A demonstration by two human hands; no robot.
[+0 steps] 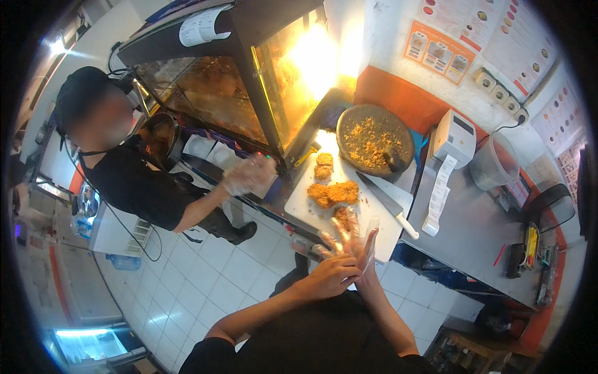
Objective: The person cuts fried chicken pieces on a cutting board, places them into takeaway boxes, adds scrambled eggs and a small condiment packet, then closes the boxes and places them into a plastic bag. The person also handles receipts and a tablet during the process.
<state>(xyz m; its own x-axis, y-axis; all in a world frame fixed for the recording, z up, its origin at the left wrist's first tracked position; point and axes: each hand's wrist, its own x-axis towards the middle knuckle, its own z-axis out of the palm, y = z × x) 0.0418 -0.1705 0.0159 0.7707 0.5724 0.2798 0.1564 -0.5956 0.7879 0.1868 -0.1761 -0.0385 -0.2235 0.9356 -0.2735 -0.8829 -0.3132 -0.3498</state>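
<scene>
My right hand (356, 246), in a clear plastic glove (370, 240), is held up with its fingers spread over the near edge of a white cutting board (305, 207). My bare left hand (330, 274) is closed on the glove near the right wrist. Several pieces of golden fried chicken (342, 192) lie on the board, one partly hidden behind my gloved fingers. To their right rests a knife (385, 201) with a white handle. Beyond the board stands a dark stone mortar (349, 121) with orange-brown crumbly food and a dark pestle in it.
A co-worker (134, 168) in black stands left, a gloved hand (250, 174) raised near the counter. Behind the board is a lit glass display case (205, 87). On the right counter (461, 218) are a receipt printer (456, 137), a paper strip (438, 196) and a plastic bucket (492, 163).
</scene>
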